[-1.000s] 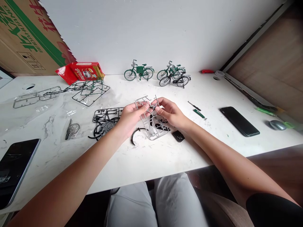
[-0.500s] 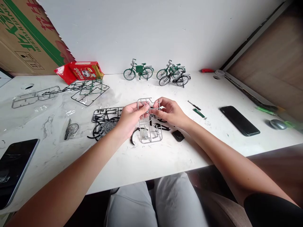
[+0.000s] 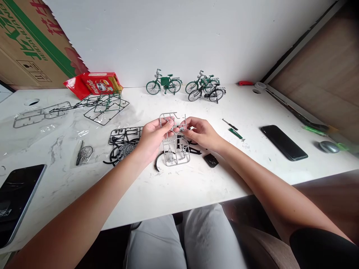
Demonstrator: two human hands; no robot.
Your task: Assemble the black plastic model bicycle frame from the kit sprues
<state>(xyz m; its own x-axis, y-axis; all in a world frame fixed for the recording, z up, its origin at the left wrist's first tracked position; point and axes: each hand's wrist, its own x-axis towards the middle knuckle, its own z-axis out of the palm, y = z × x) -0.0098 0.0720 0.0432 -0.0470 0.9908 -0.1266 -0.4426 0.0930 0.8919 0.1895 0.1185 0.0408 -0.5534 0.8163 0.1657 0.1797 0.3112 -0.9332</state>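
Observation:
A silver-grey sprue frame (image 3: 175,150) of small plastic model parts is held up over the table. My left hand (image 3: 154,136) pinches its left side between thumb and fingers. At its right edge, my right hand (image 3: 200,132) is closed with thumb and forefinger on a small round grey part (image 3: 181,129). Whether that part is still joined to the sprue I cannot tell. Below and behind the sprue lie black bicycle parts, among them a curved black mudguard (image 3: 158,161) and a black rack-like piece (image 3: 211,160). A black sprue with wheels (image 3: 126,149) is partly hidden by my left hand.
Assembled model bicycles (image 3: 164,83) stand at the back. To the right lie a small screwdriver (image 3: 230,124), a green-handled tool (image 3: 236,134), a phone (image 3: 284,143) and a mouse (image 3: 329,147). A red box (image 3: 102,84), plastic bags and a tablet (image 3: 19,201) are on the left.
The sprue has shifted slightly left and up with my left hand. My right fingertips have come away from the sprue's middle toward its right edge, exposing the small grey part.

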